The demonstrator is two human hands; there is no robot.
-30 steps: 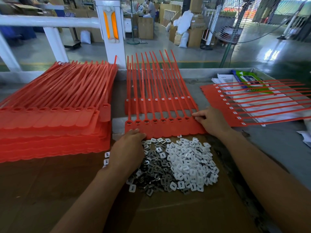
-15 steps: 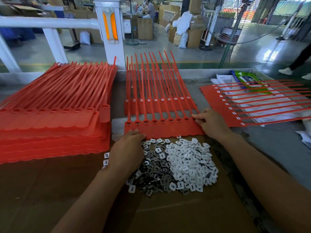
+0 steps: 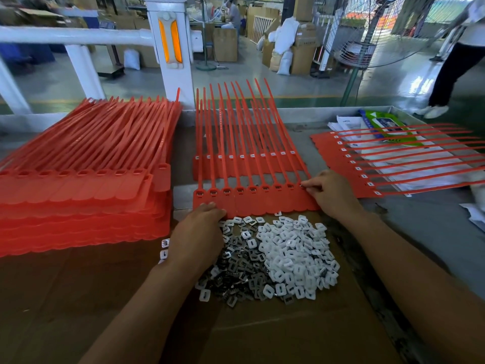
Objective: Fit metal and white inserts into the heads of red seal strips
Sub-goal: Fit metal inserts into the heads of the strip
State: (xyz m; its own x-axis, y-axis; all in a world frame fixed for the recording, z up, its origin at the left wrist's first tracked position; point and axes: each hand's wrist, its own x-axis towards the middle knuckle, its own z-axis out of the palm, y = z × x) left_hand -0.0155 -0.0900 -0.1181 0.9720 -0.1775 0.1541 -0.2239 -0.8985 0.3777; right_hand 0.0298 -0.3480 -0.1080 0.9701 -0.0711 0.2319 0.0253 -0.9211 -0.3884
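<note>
At the last head on the right of the front red seal strips (image 3: 262, 202) on the table, the right hand (image 3: 332, 193) has a narrow grip pinching a metal insert (image 3: 302, 185); seat it square and press flat, while the left hand (image 3: 199, 232), grip contents unclear, steadies the near edge by the insert pile (image 3: 288, 254).

Left hand (image 3: 199, 232) palm down, fingers curled under. Right hand (image 3: 332, 193) forward, fingers (image 3: 311, 183) pinching insert (image 3: 301, 185).

Red seal strips (image 3: 252, 200) — insert pile (image 3: 275, 253)
</note>
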